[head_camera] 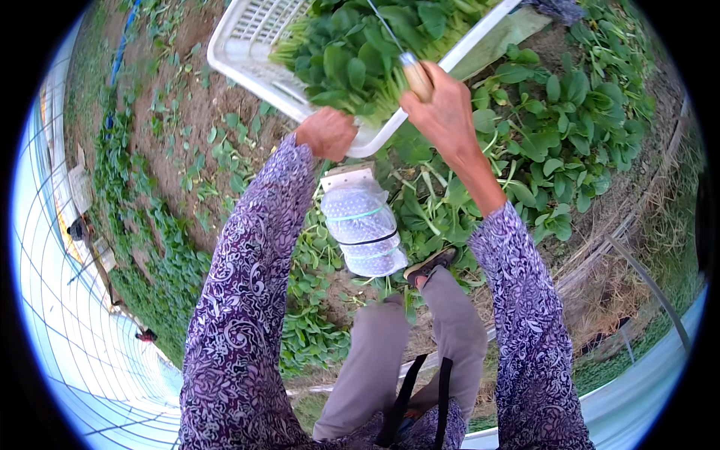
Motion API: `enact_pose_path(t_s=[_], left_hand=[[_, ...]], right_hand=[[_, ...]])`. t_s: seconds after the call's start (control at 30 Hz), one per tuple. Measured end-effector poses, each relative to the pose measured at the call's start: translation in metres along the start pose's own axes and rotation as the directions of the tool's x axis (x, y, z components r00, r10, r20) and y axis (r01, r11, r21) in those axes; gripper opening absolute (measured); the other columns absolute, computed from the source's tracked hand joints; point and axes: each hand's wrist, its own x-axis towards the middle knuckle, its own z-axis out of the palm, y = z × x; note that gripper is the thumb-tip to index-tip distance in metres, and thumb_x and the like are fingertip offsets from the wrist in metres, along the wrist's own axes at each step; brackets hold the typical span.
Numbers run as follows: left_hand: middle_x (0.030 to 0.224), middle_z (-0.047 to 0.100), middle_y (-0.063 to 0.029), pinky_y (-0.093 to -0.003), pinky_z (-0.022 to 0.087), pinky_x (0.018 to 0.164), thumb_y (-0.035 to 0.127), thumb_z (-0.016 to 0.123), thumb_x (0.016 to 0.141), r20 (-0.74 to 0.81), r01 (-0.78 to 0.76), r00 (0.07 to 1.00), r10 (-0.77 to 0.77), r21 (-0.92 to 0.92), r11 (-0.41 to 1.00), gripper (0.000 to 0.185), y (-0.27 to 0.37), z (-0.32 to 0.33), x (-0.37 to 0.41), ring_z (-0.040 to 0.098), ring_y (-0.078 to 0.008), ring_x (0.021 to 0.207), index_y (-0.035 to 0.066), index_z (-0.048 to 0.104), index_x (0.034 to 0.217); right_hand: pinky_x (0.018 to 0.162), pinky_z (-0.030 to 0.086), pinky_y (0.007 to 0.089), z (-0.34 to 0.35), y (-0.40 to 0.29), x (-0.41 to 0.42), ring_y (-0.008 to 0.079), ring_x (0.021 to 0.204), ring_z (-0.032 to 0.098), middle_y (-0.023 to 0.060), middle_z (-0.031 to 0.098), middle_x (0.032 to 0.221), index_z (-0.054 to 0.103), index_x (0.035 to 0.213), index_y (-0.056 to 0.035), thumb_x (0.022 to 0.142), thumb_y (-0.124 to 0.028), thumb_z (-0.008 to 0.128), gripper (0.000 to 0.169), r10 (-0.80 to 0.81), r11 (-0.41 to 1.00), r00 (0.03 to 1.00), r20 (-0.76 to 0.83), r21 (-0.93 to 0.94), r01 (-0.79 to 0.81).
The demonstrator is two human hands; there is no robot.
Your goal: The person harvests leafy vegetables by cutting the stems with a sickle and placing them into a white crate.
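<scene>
My left hand (pixel 327 134) is closed at the near left corner of a white plastic crate (pixel 281 107), which hides its fingertips; whether it grips the rim I cannot tell. Leafy greens (pixel 360 50) with pale stalks lie bunched inside the crate. Over the crate's near right edge, my right hand (pixel 441 107) is wrapped around the wooden handle of a bladed tool (pixel 417 77), its thin metal blade pointing up and away over the greens. Below the crate, a small plastic-wrapped stool (pixel 363 225) with dotted padding, bound with bands, stands between the crate and my legs.
Uncut leafy plants (pixel 568 124) grow thickly at right. Soil with scattered plants (pixel 191 112) lies at left, beside denser rows and a blue hose (pixel 119 56). A curved pole (pixel 652 287) stands at lower right. Two people are far off at left, under the greenhouse frame.
</scene>
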Motion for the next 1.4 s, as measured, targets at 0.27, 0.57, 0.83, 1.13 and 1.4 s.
enact_pose_path(t_s=[0.27, 0.57, 0.83, 1.13, 1.4], left_hand=[[0.066, 0.064, -0.0093, -0.0363, 0.050, 0.059, 0.016, 0.058, 0.065, -0.141, -0.004, 0.990, 0.016, 0.086, 0.996, 0.012, 0.007, -0.014, -0.003, 0.064, -0.0247, 0.063, 0.006, 0.065, 0.064], [0.103, 0.058, -0.0127, -0.0389, 0.042, 0.085, 0.012, 0.054, 0.070, -0.701, 0.199, 0.695, -0.157, -0.022, 0.980, 0.021, 0.033, 0.031, -0.034, 0.054, -0.0252, 0.099, 0.005, 0.060, 0.089], [0.106, 0.057, -0.0180, -0.0366, 0.040, 0.088, 0.038, 0.065, 0.072, 0.099, 0.145, 0.353, -0.930, -0.988, -0.050, 0.054, 0.090, 0.285, -0.138, 0.054, -0.0292, 0.098, -0.002, 0.055, 0.107], [0.079, 0.057, -0.0080, -0.0298, 0.042, 0.067, 0.061, 0.062, 0.068, 0.426, 0.183, 0.796, -0.429, -0.846, -0.500, 0.068, 0.048, 0.323, -0.057, 0.054, -0.0177, 0.072, -0.005, 0.059, 0.082], [0.097, 0.057, -0.0128, -0.0296, 0.044, 0.076, 0.062, 0.062, 0.069, 0.472, 0.019, 0.816, -0.335, -0.600, -0.800, 0.076, 0.063, 0.323, -0.037, 0.057, -0.0186, 0.084, -0.007, 0.056, 0.099]], right_hand=[[0.061, 0.045, 0.0439, 0.084, 0.010, 0.017, 0.0385, 0.065, 0.057, 0.0211, 0.057, 0.066, 0.054, 0.077, 0.0014, 0.072, -0.020, 0.059, 0.023, -0.238, 0.966, 0.970, 0.047, -0.088, 0.241], [0.055, 0.047, 0.0360, 0.122, -0.036, 0.023, 0.0250, 0.059, 0.060, 0.0141, 0.060, 0.066, 0.057, 0.091, 0.0006, 0.069, -0.034, 0.067, 0.042, -0.077, 0.902, 0.997, -0.001, -0.427, 0.069], [0.064, 0.048, 0.0418, 0.180, -0.033, 0.016, 0.0328, 0.071, 0.062, 0.0176, 0.063, 0.077, 0.051, 0.091, -0.0026, 0.059, -0.054, 0.067, 0.063, -0.247, 0.443, 0.948, 0.201, -0.847, 0.295], [0.063, 0.047, 0.0452, 0.200, 0.017, 0.036, 0.0373, 0.070, 0.060, 0.0203, 0.062, 0.075, 0.053, 0.091, -0.0032, 0.076, -0.042, 0.056, 0.042, -0.239, 0.239, 0.920, 0.310, -0.900, 0.365], [0.061, 0.047, 0.0442, 0.204, 0.016, 0.035, 0.0371, 0.065, 0.059, 0.0199, 0.059, 0.067, 0.052, 0.078, -0.0001, 0.075, -0.027, 0.059, 0.028, -0.309, 0.315, 0.889, 0.339, -0.845, 0.432]])
